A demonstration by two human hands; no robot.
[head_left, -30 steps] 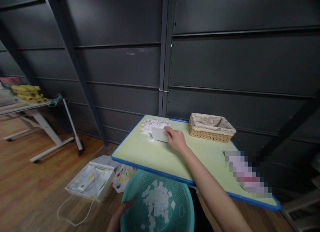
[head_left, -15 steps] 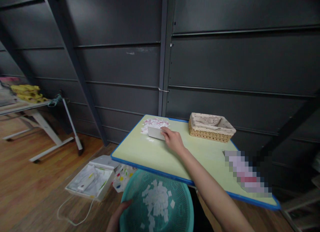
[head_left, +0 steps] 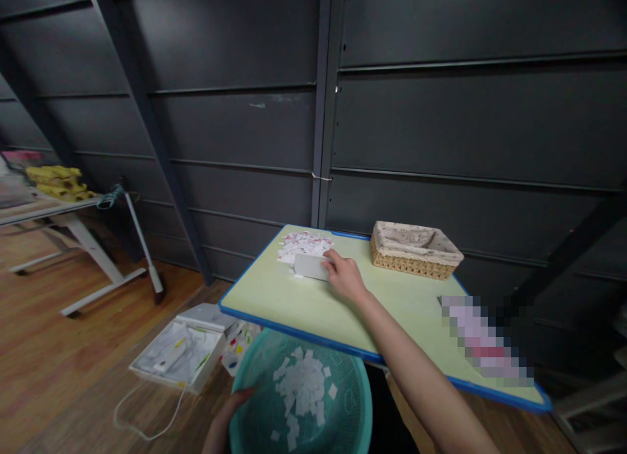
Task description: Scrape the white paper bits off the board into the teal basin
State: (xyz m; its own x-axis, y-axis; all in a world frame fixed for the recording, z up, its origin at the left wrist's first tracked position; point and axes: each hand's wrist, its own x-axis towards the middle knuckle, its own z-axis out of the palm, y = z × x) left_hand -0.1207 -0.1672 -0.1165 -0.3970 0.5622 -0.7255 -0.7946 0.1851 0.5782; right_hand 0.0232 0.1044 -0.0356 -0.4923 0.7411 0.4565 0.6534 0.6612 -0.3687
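Observation:
My right hand (head_left: 345, 277) pinches a flat, pale rectangular card (head_left: 311, 267), held on edge over the yellow-green tabletop (head_left: 289, 304). Just behind the card lies a pile of small white paper pieces (head_left: 306, 242), some with pink marks. A few pieces sit at the card's lower edge. Below the table's front edge is a green plastic basket (head_left: 360, 402) with many white paper squares (head_left: 301, 382) inside. My left hand (head_left: 232, 411) grips its left rim, thumb over the inside; the other fingers are hidden.
A lined wicker basket (head_left: 411, 261) stands at the table's back right. A pixelated flat item (head_left: 480, 343) lies at the right edge. On the floor at left is an open white box (head_left: 176, 353) with a cord. A dark panelled wall (head_left: 245, 134) rises behind the table.
My right hand has drawn the card slightly toward me and to the right, away from the pile. The green basket and my left hand have shifted a little left.

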